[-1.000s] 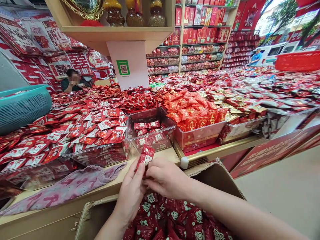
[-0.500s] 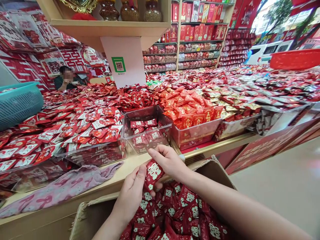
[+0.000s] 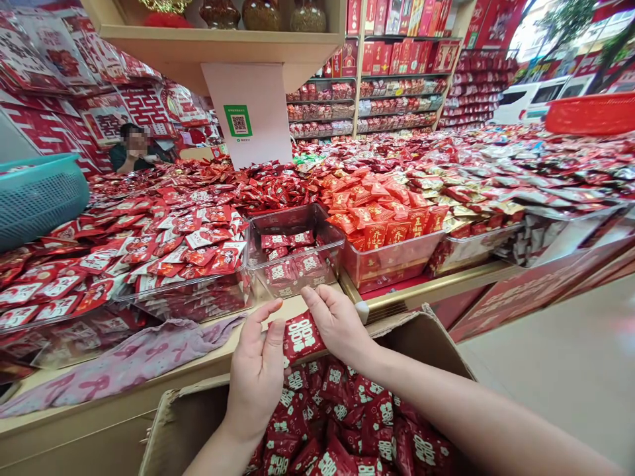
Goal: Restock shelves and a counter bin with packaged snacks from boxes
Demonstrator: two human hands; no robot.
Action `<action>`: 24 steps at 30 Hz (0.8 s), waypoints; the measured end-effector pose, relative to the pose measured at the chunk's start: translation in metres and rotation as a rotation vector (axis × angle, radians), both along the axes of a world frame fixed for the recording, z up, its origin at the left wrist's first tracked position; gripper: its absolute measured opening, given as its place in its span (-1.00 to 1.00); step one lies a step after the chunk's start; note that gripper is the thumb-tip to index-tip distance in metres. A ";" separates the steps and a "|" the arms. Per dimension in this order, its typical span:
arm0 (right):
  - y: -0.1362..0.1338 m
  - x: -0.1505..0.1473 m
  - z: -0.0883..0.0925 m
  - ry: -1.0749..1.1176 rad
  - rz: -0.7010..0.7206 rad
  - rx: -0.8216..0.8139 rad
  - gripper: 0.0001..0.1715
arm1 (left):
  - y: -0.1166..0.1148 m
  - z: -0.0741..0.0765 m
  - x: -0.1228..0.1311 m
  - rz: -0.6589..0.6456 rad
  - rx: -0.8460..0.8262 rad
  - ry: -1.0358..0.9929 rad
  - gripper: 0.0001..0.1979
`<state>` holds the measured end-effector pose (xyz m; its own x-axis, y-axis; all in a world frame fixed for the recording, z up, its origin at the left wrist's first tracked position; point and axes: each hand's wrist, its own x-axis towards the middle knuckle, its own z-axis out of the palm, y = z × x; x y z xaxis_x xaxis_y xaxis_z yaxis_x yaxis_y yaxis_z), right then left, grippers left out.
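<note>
A small dark red packet with white double-happiness print is held level between my hands. My right hand is closed on its right end, the thumb on top. My left hand pinches the left edge, its index finger raised off the wrapper. Below both hands is an open cardboard box, filled with loose packets of the same print. Just beyond the hands, on the counter, stands a clear plastic bin holding several matching packets low inside.
A clear bin of orange-red packets stands right of that bin. Red and white packets are heaped at left. A pink cloth lies along the counter edge. A teal basket is far left, a red basket far right. A person sits behind.
The packet has turned from a slant to nearly level and risen slightly. My left hand has shifted a little left and its index finger has lifted. The view has moved slightly.
</note>
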<state>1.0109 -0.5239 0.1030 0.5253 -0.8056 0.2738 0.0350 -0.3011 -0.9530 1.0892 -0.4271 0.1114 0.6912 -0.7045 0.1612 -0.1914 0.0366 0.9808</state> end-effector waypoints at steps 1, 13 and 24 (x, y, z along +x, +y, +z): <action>0.001 0.000 0.000 -0.025 0.012 0.045 -0.54 | 0.000 0.001 0.000 -0.010 -0.019 0.013 -0.58; 0.010 0.002 0.000 -0.197 0.188 0.451 -0.54 | -0.002 0.002 0.001 -0.146 0.006 0.321 -0.57; -0.003 -0.008 0.000 0.089 0.155 -0.124 -0.55 | 0.001 0.008 0.024 -0.438 0.209 0.006 -0.54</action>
<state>1.0029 -0.5270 0.1034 0.6671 -0.6761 0.3129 0.0071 -0.4142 -0.9101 1.1136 -0.4259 0.1190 0.3232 -0.9462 -0.0183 -0.1964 -0.0860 0.9768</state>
